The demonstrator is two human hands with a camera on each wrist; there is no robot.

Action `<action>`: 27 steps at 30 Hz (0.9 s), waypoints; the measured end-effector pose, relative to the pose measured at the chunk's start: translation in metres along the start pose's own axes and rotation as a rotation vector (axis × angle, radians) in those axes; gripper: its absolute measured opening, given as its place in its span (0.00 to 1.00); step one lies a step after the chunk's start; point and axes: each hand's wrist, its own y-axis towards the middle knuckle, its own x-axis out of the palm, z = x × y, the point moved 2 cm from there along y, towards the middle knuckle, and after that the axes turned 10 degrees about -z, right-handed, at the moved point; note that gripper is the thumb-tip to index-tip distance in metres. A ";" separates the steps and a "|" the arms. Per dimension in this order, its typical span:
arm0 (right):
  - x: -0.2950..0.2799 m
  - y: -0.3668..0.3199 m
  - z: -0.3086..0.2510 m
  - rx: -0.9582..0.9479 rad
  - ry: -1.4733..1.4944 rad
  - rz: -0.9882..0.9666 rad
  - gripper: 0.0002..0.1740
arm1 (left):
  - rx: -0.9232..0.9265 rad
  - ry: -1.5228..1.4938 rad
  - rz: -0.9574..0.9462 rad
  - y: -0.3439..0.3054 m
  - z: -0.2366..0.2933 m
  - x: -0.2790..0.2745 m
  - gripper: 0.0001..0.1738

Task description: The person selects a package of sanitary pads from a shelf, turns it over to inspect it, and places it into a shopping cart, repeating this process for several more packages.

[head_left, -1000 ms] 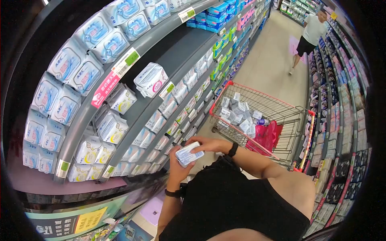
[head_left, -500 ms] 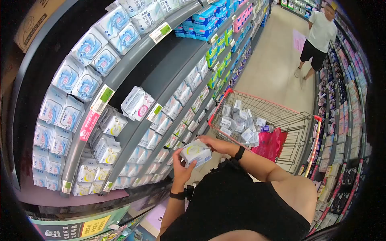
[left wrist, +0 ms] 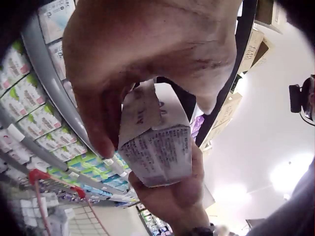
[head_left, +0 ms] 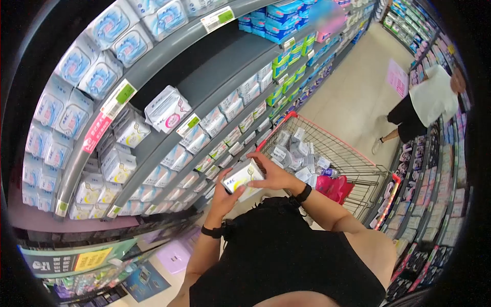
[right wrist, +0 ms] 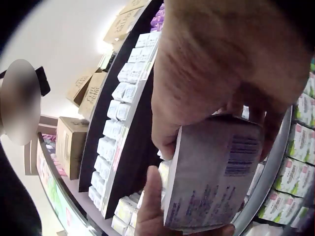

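Both hands hold a white-and-yellow pack of sanitary pads (head_left: 244, 175) marked ABC, in front of the chest. My left hand (head_left: 222, 198) grips its near left end, thumb against the lower edge. The right hand (head_left: 276, 177) holds the far right end, with the thumb laid over the printed face. In the left wrist view, a folded end and a side full of small print show on the pack (left wrist: 156, 150). A barcode and more print face the right wrist camera on the pack's underside (right wrist: 211, 177).
On the left, curved shelves hold blue-white packs (head_left: 97, 79), yellow-white packs (head_left: 118, 165) and one pink-marked pack (head_left: 166, 108). A shopping cart (head_left: 353, 146) with labelled packs and a red bag (head_left: 335, 188) stands ahead. A person in a white top (head_left: 434, 97) is at the right shelves.
The pack has been turned in both hands from its text-covered face to its yellow-and-white ABC face. The person in the white top has come nearer along the aisle, now further right in view.
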 end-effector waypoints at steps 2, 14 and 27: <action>0.003 0.001 -0.005 -0.063 -0.011 -0.042 0.51 | -0.038 -0.010 0.012 -0.003 0.013 0.008 0.43; 0.021 0.001 0.040 -0.020 0.453 -0.187 0.47 | 0.120 0.541 0.175 -0.024 0.020 -0.002 0.45; 0.019 -0.017 0.043 -0.092 0.063 0.033 0.50 | 0.035 0.037 -0.053 -0.020 0.004 0.014 0.44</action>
